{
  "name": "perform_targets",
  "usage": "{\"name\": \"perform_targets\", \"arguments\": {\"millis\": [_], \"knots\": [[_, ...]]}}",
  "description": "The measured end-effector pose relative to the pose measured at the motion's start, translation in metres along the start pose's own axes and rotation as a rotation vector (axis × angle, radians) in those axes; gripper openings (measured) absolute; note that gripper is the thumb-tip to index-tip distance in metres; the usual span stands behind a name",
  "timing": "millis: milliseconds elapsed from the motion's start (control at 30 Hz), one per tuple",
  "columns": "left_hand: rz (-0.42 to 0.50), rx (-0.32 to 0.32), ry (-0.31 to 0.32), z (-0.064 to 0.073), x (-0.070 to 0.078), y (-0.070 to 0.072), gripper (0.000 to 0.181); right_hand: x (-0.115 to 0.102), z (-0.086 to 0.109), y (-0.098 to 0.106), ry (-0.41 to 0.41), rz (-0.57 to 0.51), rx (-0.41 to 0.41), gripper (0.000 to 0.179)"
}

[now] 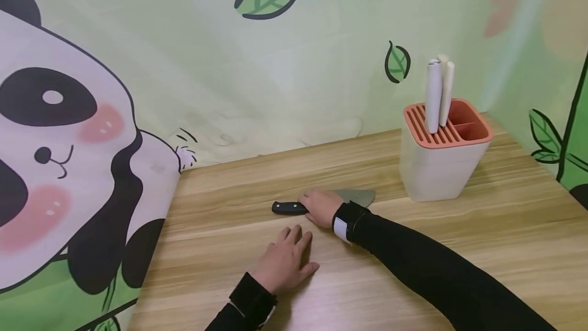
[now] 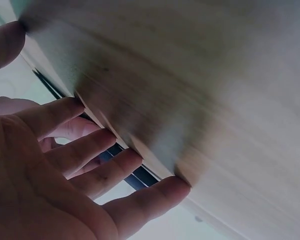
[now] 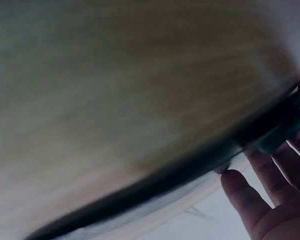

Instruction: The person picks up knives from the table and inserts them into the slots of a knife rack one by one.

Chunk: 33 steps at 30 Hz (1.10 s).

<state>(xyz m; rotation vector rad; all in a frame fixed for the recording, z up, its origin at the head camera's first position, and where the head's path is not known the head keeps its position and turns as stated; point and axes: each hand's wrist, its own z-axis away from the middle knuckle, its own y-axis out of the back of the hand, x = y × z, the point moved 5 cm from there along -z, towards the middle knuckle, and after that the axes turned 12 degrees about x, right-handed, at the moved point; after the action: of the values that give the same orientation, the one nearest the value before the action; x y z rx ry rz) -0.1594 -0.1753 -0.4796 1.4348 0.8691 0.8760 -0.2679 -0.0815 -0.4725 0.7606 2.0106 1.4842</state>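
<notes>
A kitchen knife [image 1: 286, 208] with a black riveted handle and broad grey blade [image 1: 362, 197] lies flat on the wooden table, handle to the left. My right hand [image 1: 321, 206] reaches over it and grips it where handle meets blade, hiding that part. In the right wrist view, thumb and fingers of the right hand [image 3: 272, 200] are at the dark knife handle [image 3: 262, 127]. Nearer to me, my left hand [image 1: 284, 262] rests with fingers spread, fingertips on the table and nothing held. The left wrist view shows its palm and separated fingers [image 2: 97, 177].
On the right stands a white knife holder [image 1: 434, 175] with an orange slotted top, several white-handled utensils [image 1: 434, 96] upright in its slots. Behind the wooden table [image 1: 220, 249] hangs a green cloth with a panda and leaves. The table edge runs along the left.
</notes>
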Motion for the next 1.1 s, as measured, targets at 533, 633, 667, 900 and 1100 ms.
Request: {"name": "perform_targets", "arguments": {"millis": [533,633,667,900,1100], "knots": [[-0.005,0.011,-0.002,-0.001,0.002,-0.001,0.074,-0.004,-0.002,0.008,0.053,0.066,0.004,0.026],[-0.008,0.008,-0.001,0.0,0.001,-0.001,0.074,-0.007,-0.003,0.018,0.079,0.08,0.039,0.023],[-0.011,0.008,-0.003,0.0,0.0,-0.001,0.074,-0.009,-0.003,0.022,0.085,0.081,0.048,0.022],[0.011,-0.011,-0.002,-0.001,0.001,0.001,0.074,-0.018,-0.002,0.059,0.102,-0.019,0.073,0.033],[0.068,0.01,-0.008,0.0,0.0,0.004,0.07,-0.019,0.009,0.111,0.077,-0.193,0.147,0.037]]}}
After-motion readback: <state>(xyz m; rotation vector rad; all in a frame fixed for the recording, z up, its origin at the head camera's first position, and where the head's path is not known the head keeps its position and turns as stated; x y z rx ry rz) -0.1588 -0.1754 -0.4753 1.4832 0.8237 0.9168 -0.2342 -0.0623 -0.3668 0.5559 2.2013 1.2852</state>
